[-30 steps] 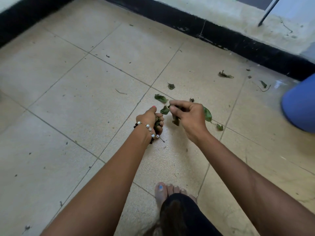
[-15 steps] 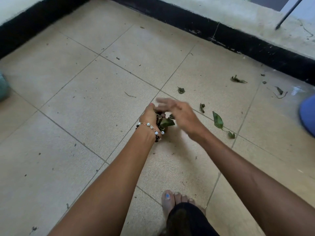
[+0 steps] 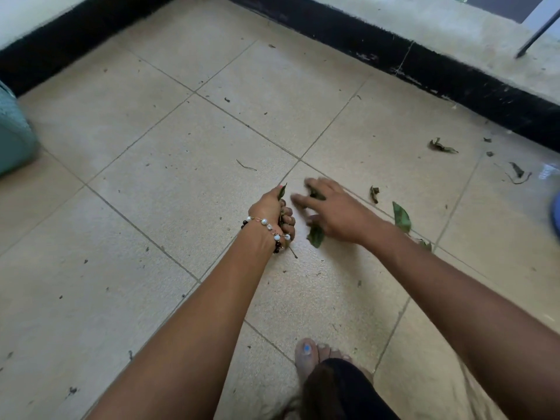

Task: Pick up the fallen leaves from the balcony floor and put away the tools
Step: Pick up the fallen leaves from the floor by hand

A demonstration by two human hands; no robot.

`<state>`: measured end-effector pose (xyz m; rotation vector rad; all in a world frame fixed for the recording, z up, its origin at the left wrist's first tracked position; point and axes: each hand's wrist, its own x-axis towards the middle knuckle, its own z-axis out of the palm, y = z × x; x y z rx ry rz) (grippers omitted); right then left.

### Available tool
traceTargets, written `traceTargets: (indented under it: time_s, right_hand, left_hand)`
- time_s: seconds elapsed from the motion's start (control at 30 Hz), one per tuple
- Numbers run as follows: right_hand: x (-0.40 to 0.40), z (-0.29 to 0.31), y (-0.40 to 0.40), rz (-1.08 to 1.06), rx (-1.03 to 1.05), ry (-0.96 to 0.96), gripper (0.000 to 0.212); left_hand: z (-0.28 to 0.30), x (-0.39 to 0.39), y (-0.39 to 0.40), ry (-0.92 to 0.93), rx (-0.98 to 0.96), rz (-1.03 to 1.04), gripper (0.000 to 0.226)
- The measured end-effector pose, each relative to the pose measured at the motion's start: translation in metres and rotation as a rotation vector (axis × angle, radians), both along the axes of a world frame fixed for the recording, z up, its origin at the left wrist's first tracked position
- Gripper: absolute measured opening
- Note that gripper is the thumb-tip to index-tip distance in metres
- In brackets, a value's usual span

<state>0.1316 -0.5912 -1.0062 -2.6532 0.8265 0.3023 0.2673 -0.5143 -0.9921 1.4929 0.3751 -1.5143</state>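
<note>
Since half a second ago the right hand (image 3: 336, 212) has pulled away from the left hand (image 3: 272, 212) and swung to the right, so a gap of bare tile now shows between the two where they were touching before. The view has also tipped a little, bringing a teal container (image 3: 13, 131) further into the left edge. The left hand stays a closed fist around a bunch of leaves (image 3: 281, 204), one leaf tip sticking up past the thumb and a thin stem poking out below the wrist, beside a bead bracelet (image 3: 266, 227). The right hand is blurred by motion, palm down and low over the floor (image 3: 169, 183), its fingers spread and reaching to the far left; I cannot tell whether they grasp anything, though a dark scrap shows among the fingers and a green leaf (image 3: 315, 236) lies just under the heel of the hand. More leaves remain on the tiles: a long green one (image 3: 401, 216) just right of the right wrist, a small curled one (image 3: 375, 194) beyond it, and a dry one (image 3: 441, 146) farther right near the black skirting. A bare foot (image 3: 312, 354) shows at the near edge.
</note>
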Motion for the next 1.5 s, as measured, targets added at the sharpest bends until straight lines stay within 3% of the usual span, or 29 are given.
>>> traceTargets:
  time_s: [0.13, 0.27, 0.43, 0.67, 0.73, 0.8, 0.87, 0.9, 1.03, 1.17, 1.27, 1.33, 1.4, 1.5]
  right_hand:
    - [-0.031, -0.007, 0.025, 0.029, -0.041, -0.048, 0.064]
    - [-0.050, -0.005, 0.043, -0.127, 0.087, -0.211, 0.047]
    - [-0.043, 0.000, 0.081, -0.106, 0.016, 0.021, 0.057]
    - [-0.062, -0.004, 0.086, -0.110, -0.154, -0.237, 0.023]
    - [-0.065, 0.005, 0.079, -0.425, -0.009, -0.440, 0.019]
    - [-0.063, 0.022, 0.075, -0.854, 0.362, -0.706, 0.022]
    - [-0.057, 0.034, 0.076, -1.069, 0.805, -0.971, 0.023]
    - [-0.054, 0.036, 0.079, -1.107, 0.859, -1.012, 0.022]
    - [-0.049, 0.036, 0.090, -0.915, 0.367, -0.739, 0.026]
    - [-0.052, 0.035, 0.095, -0.663, 0.526, -0.610, 0.026]
    - [-0.058, 0.029, 0.090, -0.551, 0.407, -0.352, 0.038]
    - [-0.063, 0.030, 0.081, -0.502, 0.334, -0.228, 0.047]
    - [-0.066, 0.035, 0.068, -0.510, 0.359, -0.251, 0.054]
    - [-0.063, 0.044, 0.046, -0.726, 0.430, -0.647, 0.043]
  left_hand:
    - [0.002, -0.009, 0.003, -0.009, -0.018, -0.004, 0.045]
    - [-0.001, -0.014, 0.011, -0.039, -0.009, -0.016, 0.044]
    - [-0.005, -0.019, 0.023, -0.087, 0.031, -0.021, 0.043]
    - [-0.002, -0.032, 0.028, -0.102, 0.004, -0.077, 0.046]
    - [-0.001, -0.041, 0.027, -0.115, -0.002, -0.093, 0.042]
    - [0.002, -0.054, 0.025, -0.125, -0.016, -0.098, 0.035]
    - [0.006, -0.070, 0.021, -0.166, -0.026, -0.105, 0.028]
    - [0.008, -0.077, 0.019, -0.197, -0.022, -0.111, 0.026]
    - [0.003, -0.094, 0.006, -0.152, -0.054, -0.082, 0.025]
    - [0.003, -0.095, -0.005, -0.021, -0.088, -0.074, 0.044]
    - [0.006, -0.091, -0.004, 0.020, -0.083, -0.091, 0.059]
    - [0.002, -0.086, -0.004, -0.033, -0.069, -0.091, 0.054]
    - [0.000, -0.084, -0.005, -0.160, -0.062, -0.052, 0.038]
    - [0.004, -0.080, -0.007, -0.206, -0.081, -0.043, 0.032]
